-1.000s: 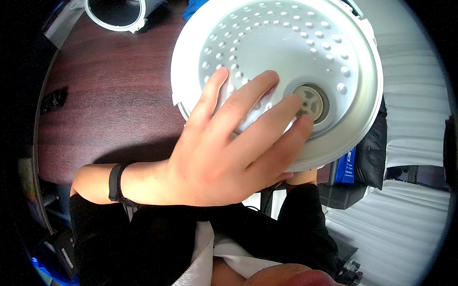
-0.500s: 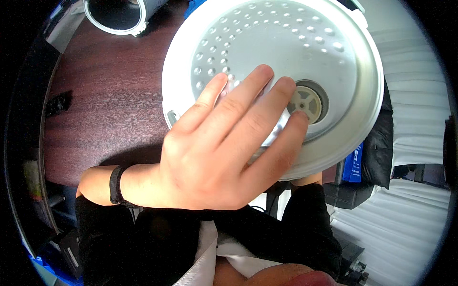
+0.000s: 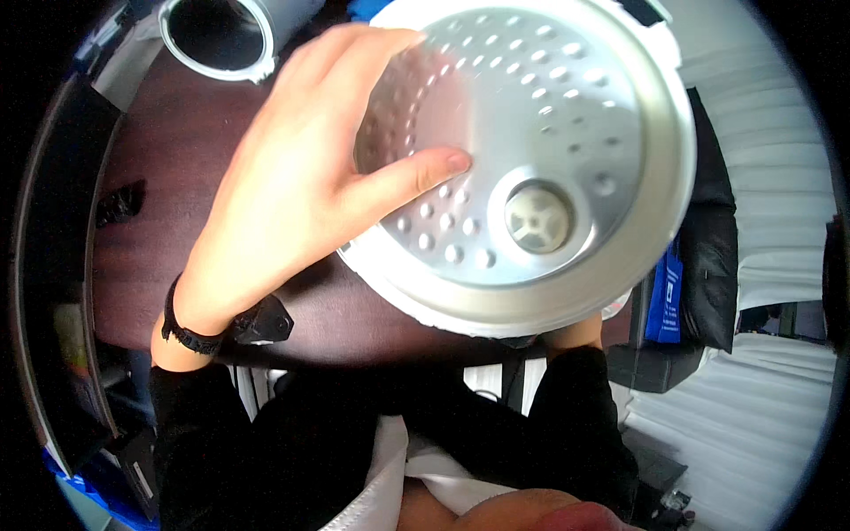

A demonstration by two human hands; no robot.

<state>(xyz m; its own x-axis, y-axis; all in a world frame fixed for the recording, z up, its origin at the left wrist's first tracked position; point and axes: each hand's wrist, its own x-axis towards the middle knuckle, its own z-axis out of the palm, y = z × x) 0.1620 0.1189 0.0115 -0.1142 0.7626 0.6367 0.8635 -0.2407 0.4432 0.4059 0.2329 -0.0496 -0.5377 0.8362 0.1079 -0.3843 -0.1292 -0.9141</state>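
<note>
One dimpled lid (image 3: pixel 531 159), one left hand (image 3: pixel 301 186).

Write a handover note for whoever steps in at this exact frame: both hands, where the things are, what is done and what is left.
Left hand: open, fingers spread, thumb tip on the round dimpled metal inner lid.
Right hand: hidden behind the lid; only its dark-sleeved forearm shows below the rim, so its grip cannot be judged.
Lid: tilted above the dark wooden table, face toward the camera, grey round valve piece in place.
White-rimmed round container sits at the table's far edge.
Done: lid lifted. Left: cannot tell from this frame.
</note>
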